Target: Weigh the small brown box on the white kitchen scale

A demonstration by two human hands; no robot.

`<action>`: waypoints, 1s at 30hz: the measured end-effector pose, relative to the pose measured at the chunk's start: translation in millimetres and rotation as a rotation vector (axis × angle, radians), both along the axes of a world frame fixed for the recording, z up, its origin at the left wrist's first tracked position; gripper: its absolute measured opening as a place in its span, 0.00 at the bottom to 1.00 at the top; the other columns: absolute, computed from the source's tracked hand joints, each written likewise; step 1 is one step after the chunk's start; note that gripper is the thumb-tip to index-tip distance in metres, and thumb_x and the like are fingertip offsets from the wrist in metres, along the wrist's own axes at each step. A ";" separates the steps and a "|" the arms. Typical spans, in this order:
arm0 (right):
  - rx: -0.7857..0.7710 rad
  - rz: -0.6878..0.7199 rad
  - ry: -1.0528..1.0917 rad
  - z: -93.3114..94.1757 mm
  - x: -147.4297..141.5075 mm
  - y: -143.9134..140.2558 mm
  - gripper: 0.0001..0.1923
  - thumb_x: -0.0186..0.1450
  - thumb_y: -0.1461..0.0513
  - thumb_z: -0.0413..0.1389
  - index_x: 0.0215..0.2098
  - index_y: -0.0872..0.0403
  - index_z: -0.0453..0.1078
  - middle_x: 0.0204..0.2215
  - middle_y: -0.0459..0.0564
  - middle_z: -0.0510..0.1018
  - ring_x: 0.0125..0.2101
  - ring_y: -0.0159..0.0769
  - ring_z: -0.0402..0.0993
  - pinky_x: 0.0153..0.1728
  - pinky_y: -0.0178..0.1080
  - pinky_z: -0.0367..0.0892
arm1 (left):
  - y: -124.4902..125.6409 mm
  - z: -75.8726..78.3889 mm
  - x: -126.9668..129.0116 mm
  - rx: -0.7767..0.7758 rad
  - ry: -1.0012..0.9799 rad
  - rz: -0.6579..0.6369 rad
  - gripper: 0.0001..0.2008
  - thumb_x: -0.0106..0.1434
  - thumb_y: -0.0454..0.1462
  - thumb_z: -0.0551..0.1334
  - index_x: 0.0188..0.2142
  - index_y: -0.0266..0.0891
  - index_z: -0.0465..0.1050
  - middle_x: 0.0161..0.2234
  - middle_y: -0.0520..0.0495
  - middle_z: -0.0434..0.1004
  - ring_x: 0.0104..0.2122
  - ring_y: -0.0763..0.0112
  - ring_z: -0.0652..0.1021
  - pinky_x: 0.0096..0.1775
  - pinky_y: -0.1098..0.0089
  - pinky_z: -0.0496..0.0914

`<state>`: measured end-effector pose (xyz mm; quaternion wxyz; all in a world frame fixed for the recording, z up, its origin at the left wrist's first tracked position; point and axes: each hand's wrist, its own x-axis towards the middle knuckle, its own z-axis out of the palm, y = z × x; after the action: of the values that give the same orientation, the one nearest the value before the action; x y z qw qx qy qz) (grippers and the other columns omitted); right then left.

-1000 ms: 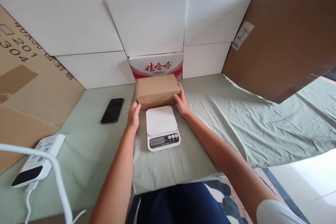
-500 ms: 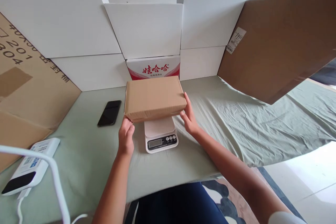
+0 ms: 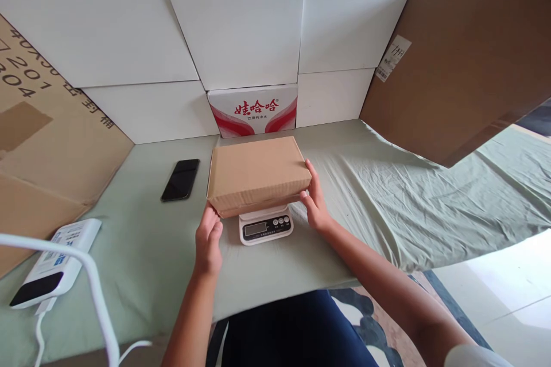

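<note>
A brown cardboard box (image 3: 257, 173) sits over a white kitchen scale (image 3: 266, 225), held between two hands.

The box lies flat and covers the platform of the scale, so only the front strip with the display and buttons shows under its near edge; if the box already rests on the platform I cannot tell. The left hand (image 3: 209, 239) holds the near left corner from below, fingers curled against the box. The right hand (image 3: 315, 202) presses on the right side, fingers stretched along the wall. The box is between both palms. A black phone (image 3: 181, 179) lies to the left on the green cloth (image 3: 387, 195), apart from the box. Behind the box stands a red-and-white carton (image 3: 255, 109), and a white device (image 3: 54, 261) lies far left.
</note>
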<state>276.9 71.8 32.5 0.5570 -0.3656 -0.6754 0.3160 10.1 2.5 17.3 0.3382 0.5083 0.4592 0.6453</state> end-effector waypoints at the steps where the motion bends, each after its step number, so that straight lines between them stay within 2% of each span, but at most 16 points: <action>1: -0.007 0.001 0.000 0.0 -0.2 0.0 0.41 0.73 0.37 0.48 0.78 0.39 0.46 0.77 0.49 0.56 0.76 0.56 0.51 0.73 0.61 0.57 | 0.2 -1.0 -0.6 0.000 0.002 0.000 0.36 0.68 0.53 0.60 0.71 0.40 0.66 0.68 0.36 0.71 0.70 0.45 0.67 0.67 0.52 0.66; 4: -0.017 -0.007 0.037 0.5 0.5 1.7 0.42 0.72 0.37 0.48 0.78 0.38 0.46 0.76 0.50 0.57 0.74 0.58 0.55 0.70 0.62 0.60 | 0.4 -3.9 -3.1 0.004 0.004 0.023 0.36 0.69 0.52 0.60 0.72 0.40 0.64 0.69 0.37 0.69 0.72 0.46 0.64 0.69 0.52 0.64; 7: -0.012 -0.085 0.109 3.5 4.2 5.9 0.42 0.71 0.36 0.47 0.78 0.35 0.43 0.75 0.51 0.58 0.72 0.59 0.59 0.68 0.64 0.63 | 0.7 -5.3 -6.0 0.014 -0.009 0.091 0.37 0.69 0.52 0.59 0.73 0.42 0.61 0.73 0.39 0.64 0.74 0.48 0.60 0.71 0.53 0.58; 11: -0.015 -0.158 0.196 8.2 10.3 11.9 0.40 0.71 0.37 0.47 0.77 0.32 0.43 0.75 0.50 0.58 0.72 0.60 0.60 0.65 0.66 0.64 | 1.7 -5.0 -8.3 0.029 -0.033 0.125 0.36 0.69 0.50 0.60 0.74 0.46 0.61 0.74 0.42 0.61 0.74 0.49 0.59 0.72 0.53 0.56; 16: -0.031 -0.146 0.187 7.0 10.8 14.5 0.37 0.72 0.38 0.47 0.76 0.32 0.47 0.74 0.51 0.60 0.71 0.60 0.62 0.65 0.65 0.64 | 2.8 -5.3 -8.7 0.032 -0.037 0.127 0.35 0.69 0.50 0.60 0.73 0.48 0.62 0.75 0.44 0.60 0.74 0.49 0.59 0.72 0.53 0.55; 22: -0.048 -0.117 0.129 4.5 9.3 14.4 0.38 0.73 0.37 0.46 0.76 0.36 0.48 0.74 0.53 0.61 0.70 0.59 0.64 0.66 0.65 0.63 | 3.8 -6.2 -7.5 0.013 -0.036 0.130 0.34 0.70 0.50 0.60 0.73 0.47 0.63 0.73 0.43 0.64 0.74 0.50 0.61 0.72 0.53 0.57; 30: -0.069 -0.046 0.150 5.4 7.5 12.3 0.39 0.71 0.36 0.48 0.75 0.38 0.54 0.74 0.53 0.63 0.71 0.59 0.63 0.69 0.64 0.62 | 4.3 -10.4 -9.3 0.004 -0.046 0.134 0.35 0.70 0.51 0.59 0.73 0.45 0.62 0.73 0.43 0.64 0.73 0.50 0.61 0.72 0.54 0.58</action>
<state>284.3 84.1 37.9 0.6003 -0.3755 -0.6117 0.3529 0.8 6.8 7.0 0.3037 0.4622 0.4830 0.6789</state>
